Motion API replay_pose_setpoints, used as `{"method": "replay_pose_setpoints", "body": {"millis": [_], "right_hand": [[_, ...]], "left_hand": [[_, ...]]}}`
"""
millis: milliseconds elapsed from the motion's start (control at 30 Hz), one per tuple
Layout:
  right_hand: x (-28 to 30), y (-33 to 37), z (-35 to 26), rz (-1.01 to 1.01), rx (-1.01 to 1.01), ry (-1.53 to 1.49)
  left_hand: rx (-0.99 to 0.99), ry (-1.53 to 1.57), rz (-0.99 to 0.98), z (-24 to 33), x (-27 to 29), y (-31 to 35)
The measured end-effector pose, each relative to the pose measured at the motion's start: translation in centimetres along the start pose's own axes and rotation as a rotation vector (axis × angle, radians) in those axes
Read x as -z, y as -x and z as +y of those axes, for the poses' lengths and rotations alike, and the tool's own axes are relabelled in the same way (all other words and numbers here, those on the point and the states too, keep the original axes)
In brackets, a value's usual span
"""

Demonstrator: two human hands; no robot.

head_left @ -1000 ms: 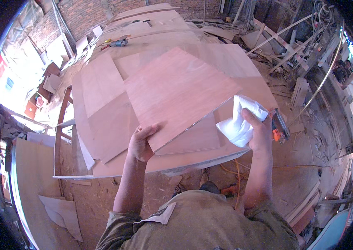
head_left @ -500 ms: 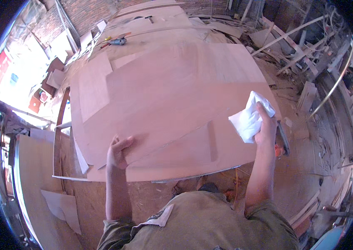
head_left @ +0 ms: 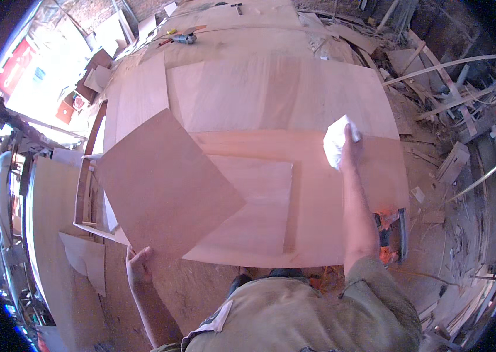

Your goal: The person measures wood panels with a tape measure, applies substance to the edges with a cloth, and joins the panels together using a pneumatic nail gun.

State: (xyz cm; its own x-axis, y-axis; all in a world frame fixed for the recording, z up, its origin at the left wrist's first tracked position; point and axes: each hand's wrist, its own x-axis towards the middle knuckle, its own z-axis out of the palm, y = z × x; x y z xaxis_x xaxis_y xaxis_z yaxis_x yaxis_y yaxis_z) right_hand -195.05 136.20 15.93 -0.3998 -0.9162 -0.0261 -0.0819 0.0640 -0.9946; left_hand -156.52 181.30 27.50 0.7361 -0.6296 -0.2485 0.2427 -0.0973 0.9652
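Head view | left hand [head_left: 140, 265] pinching brown board [head_left: 169, 182] by near side, left | right hand [head_left: 352, 148] clutching white bundle [head_left: 334, 142], right

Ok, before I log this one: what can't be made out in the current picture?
All in the head view:
- Most fingers of the left hand: hidden under the square board.
- The board's underside: faces away from the camera.
- Most fingers of the right hand: hidden by the white bundle, whose material is unclear in the glare.
- Far end of the long plywood surface: cut off by the upper edge.
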Motion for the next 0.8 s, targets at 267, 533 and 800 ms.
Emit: {"method": "replay_pose_setpoints", "body": {"millis": [267,533,800], "right_hand": [[1.5,1.5,2.6,0.151,0.317,0.808],[4.0,-1.6,5.5,-0.062,0.173,0.514],[7.2,5.1,-2.6,-0.074,0.251,0.334]], "left_hand": [[0.044,0.071,-0.086,-1.7,-1.3,0.4],[0.149,0.142,-0.287,-3.3,-3.2,-2.7],[0.169,0.069,-0.501,-1.8,-6.6,-5.9]]}}
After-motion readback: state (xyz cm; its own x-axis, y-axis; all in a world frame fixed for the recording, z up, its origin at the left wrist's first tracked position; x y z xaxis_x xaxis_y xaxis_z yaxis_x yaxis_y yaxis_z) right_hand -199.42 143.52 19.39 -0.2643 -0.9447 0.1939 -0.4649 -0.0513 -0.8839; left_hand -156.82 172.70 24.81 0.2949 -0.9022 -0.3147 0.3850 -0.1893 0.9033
